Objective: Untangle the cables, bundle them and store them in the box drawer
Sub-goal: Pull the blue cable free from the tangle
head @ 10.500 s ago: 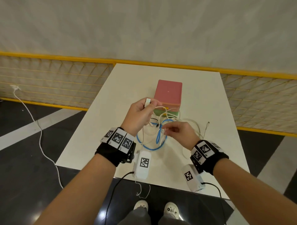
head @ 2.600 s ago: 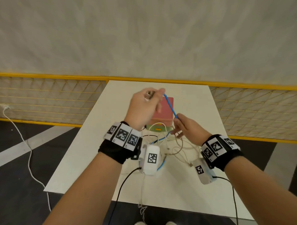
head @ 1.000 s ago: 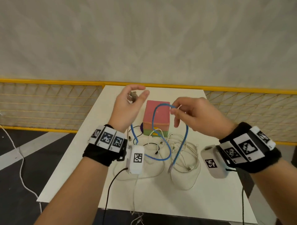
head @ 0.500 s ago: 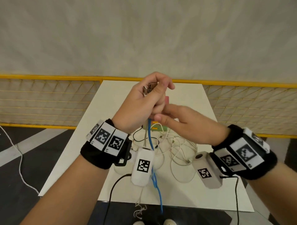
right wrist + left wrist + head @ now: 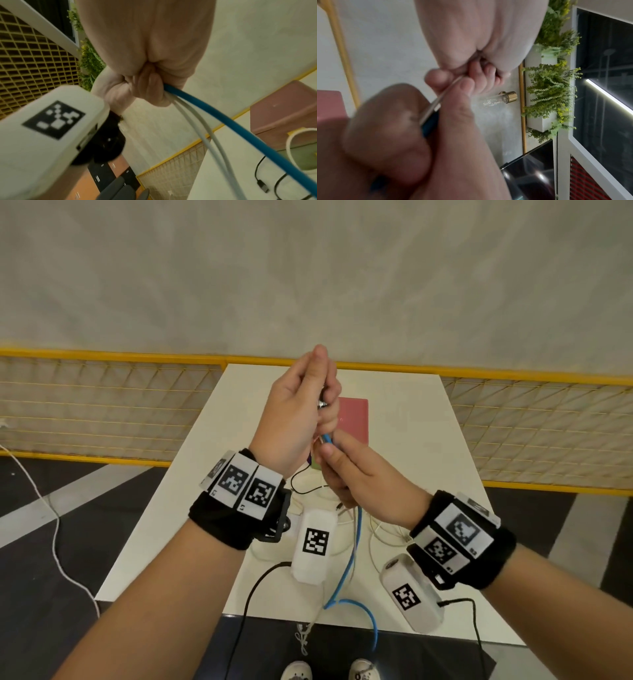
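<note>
Above the middle of a white table point(image 5: 404, 412), a person holds both hands raised and close together, working on cables. The left hand point(image 5: 294, 412) is upright, its fingers curled around the top ends of a blue cable point(image 5: 356, 537) and a white cable point(image 5: 202, 129), with a metal plug showing at the fingers. The right hand point(image 5: 356, 477) sits just below it, touching it, thumb and fingers pinching the same two cables. From the right hand the blue cable hangs down past the near edge of the table and curls into a loop below it. More white and black cables point(image 5: 383, 529) lie loose on the table under the hands. The pink box point(image 5: 354, 419) with the drawer stands toward the far edge, behind the hands; whether the drawer is open cannot be told. The likely risk is that the white cable, gripped together with the blue one, gets drawn along and tightens a knot rather than freeing. The dangling loop could also snag on the near edge or on the wrist camera leads. A pull upward might drag the loose pile off the table.
</note>
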Motion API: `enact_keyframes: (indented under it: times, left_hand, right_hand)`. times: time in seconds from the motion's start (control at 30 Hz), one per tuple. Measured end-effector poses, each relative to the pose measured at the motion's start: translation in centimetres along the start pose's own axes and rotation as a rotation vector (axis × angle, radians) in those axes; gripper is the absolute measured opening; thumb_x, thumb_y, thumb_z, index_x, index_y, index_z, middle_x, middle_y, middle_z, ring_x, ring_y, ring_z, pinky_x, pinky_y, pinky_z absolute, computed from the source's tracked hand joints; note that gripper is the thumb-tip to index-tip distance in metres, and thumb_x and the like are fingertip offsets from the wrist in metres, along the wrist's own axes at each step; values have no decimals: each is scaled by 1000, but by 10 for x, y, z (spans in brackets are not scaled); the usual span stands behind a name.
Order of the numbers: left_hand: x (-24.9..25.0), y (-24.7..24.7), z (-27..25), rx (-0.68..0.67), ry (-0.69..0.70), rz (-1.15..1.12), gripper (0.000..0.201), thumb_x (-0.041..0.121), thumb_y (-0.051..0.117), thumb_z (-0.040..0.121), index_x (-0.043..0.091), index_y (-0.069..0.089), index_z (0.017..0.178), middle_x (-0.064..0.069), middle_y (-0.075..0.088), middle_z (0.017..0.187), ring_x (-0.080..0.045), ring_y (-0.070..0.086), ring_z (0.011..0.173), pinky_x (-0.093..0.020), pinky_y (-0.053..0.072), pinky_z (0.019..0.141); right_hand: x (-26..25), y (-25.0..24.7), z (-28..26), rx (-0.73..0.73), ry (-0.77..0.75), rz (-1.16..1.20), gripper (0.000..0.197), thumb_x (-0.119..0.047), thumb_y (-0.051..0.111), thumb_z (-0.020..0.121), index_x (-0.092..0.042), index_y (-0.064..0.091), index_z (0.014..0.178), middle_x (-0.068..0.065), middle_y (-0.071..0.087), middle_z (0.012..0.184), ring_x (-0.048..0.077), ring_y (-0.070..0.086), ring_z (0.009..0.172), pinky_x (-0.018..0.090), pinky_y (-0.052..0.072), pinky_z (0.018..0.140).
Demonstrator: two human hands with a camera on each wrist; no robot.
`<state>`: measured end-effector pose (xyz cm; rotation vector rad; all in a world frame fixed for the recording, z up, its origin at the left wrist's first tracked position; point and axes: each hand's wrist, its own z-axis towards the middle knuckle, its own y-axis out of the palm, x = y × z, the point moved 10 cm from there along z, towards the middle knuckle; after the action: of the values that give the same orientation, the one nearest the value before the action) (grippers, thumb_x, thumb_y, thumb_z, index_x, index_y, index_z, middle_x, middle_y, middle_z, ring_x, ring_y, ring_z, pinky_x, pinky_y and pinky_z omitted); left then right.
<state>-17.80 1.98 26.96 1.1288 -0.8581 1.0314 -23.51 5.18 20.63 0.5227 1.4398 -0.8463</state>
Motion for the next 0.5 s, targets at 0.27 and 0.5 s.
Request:
enact_keyframes:
  times: [0.27, 0.5]
  left_hand:
    - [18, -35, 4, 174, 47, -15, 41, 38, 31, 104, 17, 37, 69, 8, 34, 54, -6, 19, 41, -17, 17, 37]
    - [6, -37, -5, 184, 29, 50, 40, 35, 32, 105, 17, 38, 70, 7, 34, 55, -6, 20, 40, -15, 17, 38]
  right_hand:
    - [73, 23, -23, -218, 140, -457, 28, -25, 25, 102, -9, 44, 89, 2, 56, 76, 12, 59, 70, 33, 52, 75]
    - [90, 35, -39, -396, 347, -308, 23, -21, 24, 102, -26, 42, 88, 13, 55, 77, 24, 66, 67, 37, 57, 66]
